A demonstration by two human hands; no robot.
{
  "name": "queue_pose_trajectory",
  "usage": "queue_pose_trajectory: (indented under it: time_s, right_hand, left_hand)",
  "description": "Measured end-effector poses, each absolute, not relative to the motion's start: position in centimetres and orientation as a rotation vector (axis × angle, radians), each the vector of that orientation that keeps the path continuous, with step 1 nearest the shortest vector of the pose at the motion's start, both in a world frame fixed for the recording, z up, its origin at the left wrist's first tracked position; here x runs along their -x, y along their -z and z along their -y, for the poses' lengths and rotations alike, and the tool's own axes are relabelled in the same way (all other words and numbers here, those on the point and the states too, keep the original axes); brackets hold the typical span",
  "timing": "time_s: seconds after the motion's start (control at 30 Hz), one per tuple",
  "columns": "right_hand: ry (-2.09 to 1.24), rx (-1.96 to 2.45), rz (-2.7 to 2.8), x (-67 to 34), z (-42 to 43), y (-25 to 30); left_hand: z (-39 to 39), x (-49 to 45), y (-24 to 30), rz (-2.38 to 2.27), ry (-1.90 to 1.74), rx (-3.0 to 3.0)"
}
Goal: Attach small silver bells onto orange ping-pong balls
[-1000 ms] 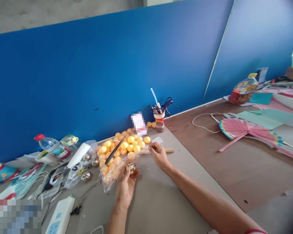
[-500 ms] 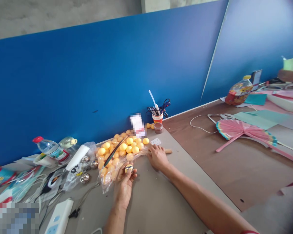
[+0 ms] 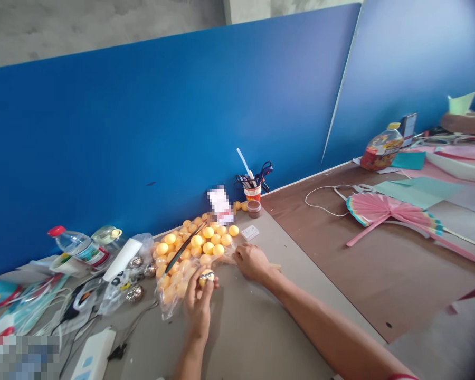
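My left hand (image 3: 198,303) is closed round an orange-yellow ping-pong ball (image 3: 206,277) with dark and white markings, pinched between thumb and fingers. Just beyond it lies a clear plastic bag (image 3: 167,306) of plain orange ping-pong balls (image 3: 208,248), with a dark slim tool (image 3: 184,248) resting across them. My right hand (image 3: 251,262) is curled beside the bag's right edge. A light wooden stick (image 3: 277,267) shows past the wrist side of that hand; its other end is mostly hidden by the fingers. Behind the right hand sits a small white box (image 3: 250,233).
A cup of pens and cables (image 3: 253,191) and a small brown jar (image 3: 254,209) stand by the blue partition. Left are a red-capped bottle (image 3: 81,248), shiny balls (image 3: 135,293) and a power strip (image 3: 94,354). Right lie a pink paper fan (image 3: 374,208) and a juice bottle (image 3: 382,148); another person's hand (image 3: 465,124) shows.
My right hand has gone from lying spread over the stick to curled fingers, and the stick has shifted toward me. My left hand still holds the marked ball, turned slightly. The view shifted a little.
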State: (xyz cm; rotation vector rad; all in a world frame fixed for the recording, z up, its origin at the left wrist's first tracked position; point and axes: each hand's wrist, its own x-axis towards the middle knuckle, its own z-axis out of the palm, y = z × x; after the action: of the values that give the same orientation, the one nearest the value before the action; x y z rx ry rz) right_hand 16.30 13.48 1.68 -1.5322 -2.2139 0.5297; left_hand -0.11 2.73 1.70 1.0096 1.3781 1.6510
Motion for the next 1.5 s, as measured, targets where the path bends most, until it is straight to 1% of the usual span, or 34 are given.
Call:
queue_pose_trajectory:
  time_s: [0.1,0.17,0.2,0.33,0.4,0.53,0.7,0.83,0.97,1.07,1.17,1.27,1.37,1.5]
  right_hand:
    - [-0.504,1.511,2.294,-16.3,-13.3,-1.8]
    - [-0.473,1.467,2.361,-16.2,-13.0,-2.0]
    - [-0.458,1.443,2.388,-16.2,-12.8,-2.1]
    - [-0.423,1.327,2.449,-16.1,-12.2,-2.6]
    - [-0.428,1.3,2.442,-16.1,-12.0,-2.7]
    - [-0.468,1.336,2.382,-16.1,-12.1,-2.5]
    - [-0.401,1.407,2.366,-15.9,-12.2,-2.1]
    - [-0.488,1.358,2.291,-15.8,-12.7,-1.5]
    - [-0.603,1.366,2.005,-15.8,-13.5,-1.0]
    - [-0.651,1.394,1.918,-15.9,-13.8,-1.0]
    - [-0.66,1.452,1.993,-16.1,-13.6,-1.5]
    - [-0.63,1.491,2.095,-16.3,-13.3,-2.1]
    - [-0.63,1.475,2.26,-16.4,-12.9,-2.9]
    - [-0.586,1.422,2.499,-16.5,-12.5,-3.6]
  left_hand:
    - [-3.1,1.0,-1.1,-1.602,-1.869,-1.304]
    - [-3.4,1.4,-0.8,-1.682,-1.873,-1.361]
    - [-3.5,1.5,-0.7,-1.705,-1.837,-1.351]
    - [-3.7,1.4,-0.4,-1.759,-1.505,-1.453]
    - [-3.6,1.2,-0.5,-1.751,-1.427,-1.521]
    - [-3.4,1.1,-0.9,-1.76,-1.399,-1.578]
    - [-3.3,1.0,-1.1,-1.771,-1.308,-1.675]
    - [-3.2,1.0,-1.1,-1.77,-1.301,-1.683]
    - [-3.2,0.9,-1.1,-1.734,-1.366,-1.566]
    - [-3.2,1.2,-1.3,-1.712,-1.471,-1.371]
    - [-3.5,1.9,-1.5,-1.644,-1.72,-1.031]
    - [-3.8,2.5,-1.7,-1.473,-1.955,-0.8]
    - [-4.1,2.7,-1.8,-1.389,-2.042,-0.74]
    - [-4.2,2.5,-1.7,-1.405,-2.079,-0.739]
